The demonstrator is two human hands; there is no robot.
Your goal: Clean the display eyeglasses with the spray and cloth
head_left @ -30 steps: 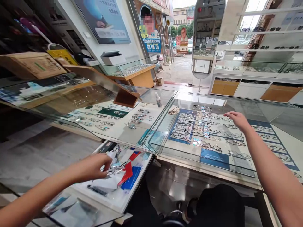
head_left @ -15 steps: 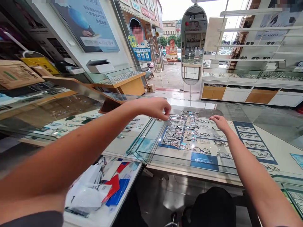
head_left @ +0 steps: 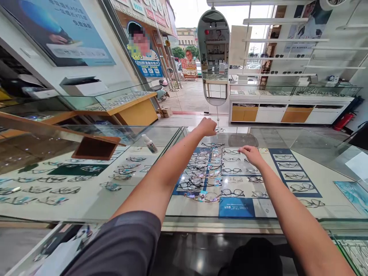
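My left hand [head_left: 207,127] reaches over the display counter near its far edge. Its fingers are closed on a thin-framed pair of eyeglasses [head_left: 220,130], partly hidden behind them. Just below on the shelf lies a dark-framed pair [head_left: 212,145]. My right hand [head_left: 250,154] hovers or rests above the right part of the rows, thumb and fingertips pressed together; whatever is between them is too small to make out. A pair of eyeglasses [head_left: 231,151] lies close to those fingertips. Several more eyeglasses [head_left: 198,167] sit in rows on blue and white panels between my arms.
A glass display counter [head_left: 195,224] spans the front. At its left are more eyeglasses [head_left: 66,190], a small spray bottle [head_left: 149,144] and a brown wooden-framed stand [head_left: 96,148]. A blue card [head_left: 237,207] lies near the front. Beyond stands an oval mirror [head_left: 214,57].
My left hand has moved right and farther out, bringing the eyeglasses beyond the rows. My right hand stays over about the same part of the counter. The view has turned left.
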